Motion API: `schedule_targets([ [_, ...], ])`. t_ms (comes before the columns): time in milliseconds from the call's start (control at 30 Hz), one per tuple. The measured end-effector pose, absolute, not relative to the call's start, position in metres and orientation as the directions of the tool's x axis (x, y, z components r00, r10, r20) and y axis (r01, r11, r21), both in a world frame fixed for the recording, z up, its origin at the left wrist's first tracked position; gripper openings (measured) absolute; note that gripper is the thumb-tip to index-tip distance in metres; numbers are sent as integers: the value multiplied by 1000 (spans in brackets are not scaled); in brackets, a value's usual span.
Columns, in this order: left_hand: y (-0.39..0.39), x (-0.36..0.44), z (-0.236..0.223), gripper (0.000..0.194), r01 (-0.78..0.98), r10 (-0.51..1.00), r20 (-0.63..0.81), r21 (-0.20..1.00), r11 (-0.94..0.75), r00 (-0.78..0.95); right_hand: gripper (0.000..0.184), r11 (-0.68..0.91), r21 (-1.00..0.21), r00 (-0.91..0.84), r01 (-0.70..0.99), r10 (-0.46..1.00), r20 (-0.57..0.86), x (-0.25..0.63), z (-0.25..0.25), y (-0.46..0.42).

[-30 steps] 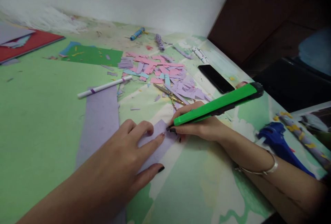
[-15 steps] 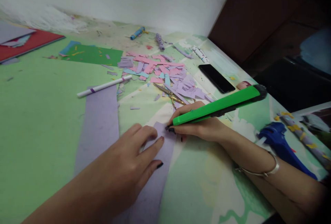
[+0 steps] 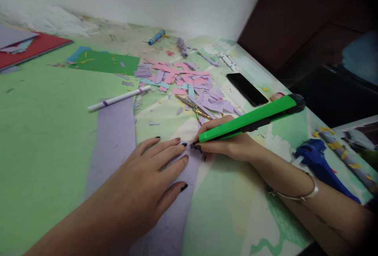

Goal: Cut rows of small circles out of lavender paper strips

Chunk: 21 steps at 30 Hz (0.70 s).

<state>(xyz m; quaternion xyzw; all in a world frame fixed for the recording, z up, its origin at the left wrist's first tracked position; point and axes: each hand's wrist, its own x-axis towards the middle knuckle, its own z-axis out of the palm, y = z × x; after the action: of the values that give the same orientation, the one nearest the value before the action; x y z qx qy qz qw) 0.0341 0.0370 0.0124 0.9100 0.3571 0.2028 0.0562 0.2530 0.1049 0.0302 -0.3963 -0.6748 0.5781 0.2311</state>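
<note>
On lilac paper (image 3: 174,216), left hand (image 3: 152,177) flat; at its edge, right grip (image 3: 234,146) around cutter (image 3: 248,119)

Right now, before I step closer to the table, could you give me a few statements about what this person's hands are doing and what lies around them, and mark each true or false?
1. The right hand holds a green utility knife. True.
2. The left hand grips the gold-handled scissors. False: it lies spread over a lilac paper strip; the scissors lie by the paper scraps.
3. A white stick with purple bands lies across the other lilac strip. True.
4. The phone has a brightly lit screen. False: its screen is dark.
5. A bracelet circles the right wrist. True.
</note>
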Motion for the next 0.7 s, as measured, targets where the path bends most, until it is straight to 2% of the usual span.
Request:
schedule_targets([
  [367,34,35,13,24,641,693,284,263,-720,662,9,89,-954,-600,288,793,-107,252,31,105],
  [533,34,27,9,49,685,739,189,281,-672,647,11,81,-950,-601,300,790,-122,253,32,107],
  [700,40,26,12,35,673,763,257,361,-645,594,11,141,-940,-618,311,781,-87,254,32,108],
])
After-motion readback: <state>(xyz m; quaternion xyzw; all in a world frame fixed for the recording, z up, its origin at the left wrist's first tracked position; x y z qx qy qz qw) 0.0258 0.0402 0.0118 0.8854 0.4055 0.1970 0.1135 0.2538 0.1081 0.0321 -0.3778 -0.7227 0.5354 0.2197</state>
